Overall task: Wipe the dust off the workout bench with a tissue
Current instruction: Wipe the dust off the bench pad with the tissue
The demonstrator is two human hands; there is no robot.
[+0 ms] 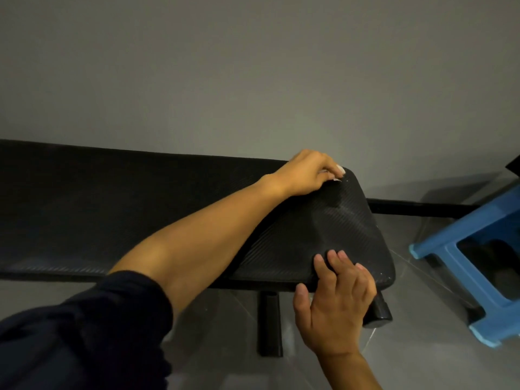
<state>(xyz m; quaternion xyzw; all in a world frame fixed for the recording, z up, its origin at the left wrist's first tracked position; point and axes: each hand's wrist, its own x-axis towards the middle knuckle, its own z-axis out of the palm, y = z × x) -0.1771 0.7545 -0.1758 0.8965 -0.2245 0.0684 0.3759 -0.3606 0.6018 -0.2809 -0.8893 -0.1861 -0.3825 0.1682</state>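
Right hand [334, 299] spread on dusty black bench [323, 229]; left hand [304, 173] pinching tissue [336, 180].

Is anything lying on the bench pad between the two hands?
No. In the head view, only bare, faintly dusty pad of the workout bench separates the left hand, holding the tissue, from the right hand.

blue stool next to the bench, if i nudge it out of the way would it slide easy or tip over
The blue stool looks like moulded plastic, so it is probably light and would give to a nudge. The floor is glossy tile, so its feet would likely slide rather than catch. It already seems to lie on its side with the hollow underside showing, so tipping seems unlikely.
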